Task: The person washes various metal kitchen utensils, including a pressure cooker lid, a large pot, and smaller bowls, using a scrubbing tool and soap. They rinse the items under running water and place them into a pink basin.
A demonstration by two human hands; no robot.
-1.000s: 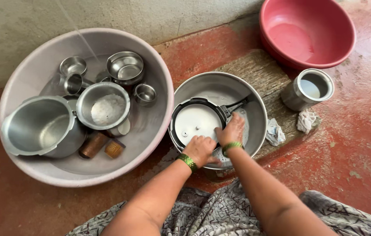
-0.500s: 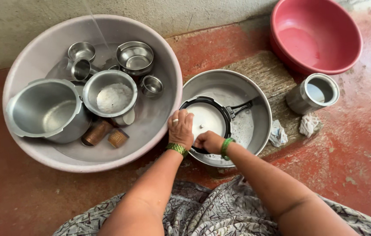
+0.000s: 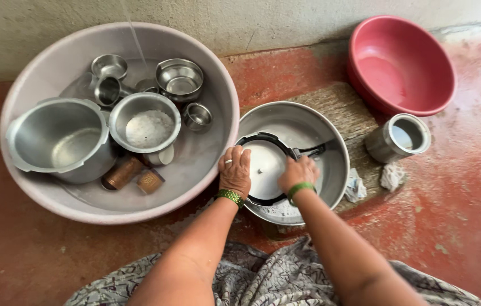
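Gripping the near-left rim of a round black-rimmed lid (image 3: 266,165), the left hand (image 3: 236,170) is steadying it inside the steel basin (image 3: 331,141), while the right hand (image 3: 298,171) is pressing on its right side, fingers curled. Left of them, a large pale tub (image 3: 212,85) is holding steel pots.

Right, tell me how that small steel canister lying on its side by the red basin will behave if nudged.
The steel canister lies on its side, so its round body would probably roll. It looks empty and thin-walled, so likely light. The floor around it appears wet, so it may also slide easily.
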